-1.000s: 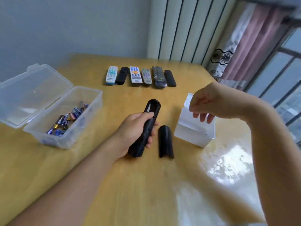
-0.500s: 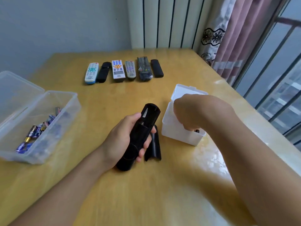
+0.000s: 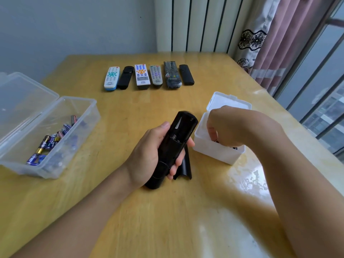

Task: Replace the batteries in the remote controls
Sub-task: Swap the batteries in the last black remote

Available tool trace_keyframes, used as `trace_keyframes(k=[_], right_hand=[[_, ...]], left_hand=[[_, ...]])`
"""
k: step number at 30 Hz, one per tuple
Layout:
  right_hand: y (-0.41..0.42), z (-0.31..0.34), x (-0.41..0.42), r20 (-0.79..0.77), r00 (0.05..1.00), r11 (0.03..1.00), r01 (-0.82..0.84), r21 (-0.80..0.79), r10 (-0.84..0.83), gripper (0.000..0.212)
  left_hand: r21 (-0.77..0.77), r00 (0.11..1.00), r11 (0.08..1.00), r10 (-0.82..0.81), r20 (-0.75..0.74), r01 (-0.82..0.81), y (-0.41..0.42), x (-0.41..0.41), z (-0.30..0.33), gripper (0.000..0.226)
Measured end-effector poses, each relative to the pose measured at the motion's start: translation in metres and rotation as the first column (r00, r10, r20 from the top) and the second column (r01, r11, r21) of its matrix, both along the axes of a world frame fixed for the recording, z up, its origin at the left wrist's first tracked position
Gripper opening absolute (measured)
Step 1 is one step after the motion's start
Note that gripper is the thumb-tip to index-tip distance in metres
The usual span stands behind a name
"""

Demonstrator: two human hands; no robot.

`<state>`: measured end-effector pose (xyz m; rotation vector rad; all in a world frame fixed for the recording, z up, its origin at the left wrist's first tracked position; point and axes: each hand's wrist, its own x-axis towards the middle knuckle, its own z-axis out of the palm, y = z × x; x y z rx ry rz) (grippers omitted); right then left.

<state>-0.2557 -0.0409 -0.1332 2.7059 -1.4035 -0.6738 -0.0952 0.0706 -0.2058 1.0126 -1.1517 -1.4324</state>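
Note:
My left hand (image 3: pixel 147 157) grips a black remote (image 3: pixel 175 144), held back side up with its battery bay uncovered. Its black cover (image 3: pixel 186 169) lies on the table just right of that hand. My right hand (image 3: pixel 236 127) reaches down into a small white box (image 3: pixel 221 155), fingers curled inside it. A dark item shows by the fingertips, and whether they hold it is hidden. A clear plastic box (image 3: pixel 80 101) at the left holds several batteries (image 3: pixel 47 143).
Several other remotes (image 3: pixel 149 75) lie in a row at the far side of the wooden table (image 3: pixel 167 211). The clear box's lid (image 3: pixel 22 101) is folded open to the left. A curtain and window stand at the right.
My right hand has dropped from above the white box down into it. My left hand keeps its grip on the black remote, lifted slightly.

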Motion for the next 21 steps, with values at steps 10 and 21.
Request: trace_keyframes(k=[10,21], right_hand=[[-0.009,0.006,-0.032,0.916,0.399,0.947,-0.273,0.169,-0.048,0.013],[0.006,-0.028,0.005,0.935,-0.016,0.908,-0.244,0.340,-0.354,0.029]], left_hand=[[-0.026,0.986,0.985,0.169,0.003,-0.169,-0.004,0.001,-0.005,0.053],[0.093,0.963,0.959,0.265,0.040,-0.268,-0.005,0.005,0.001,0.043]])
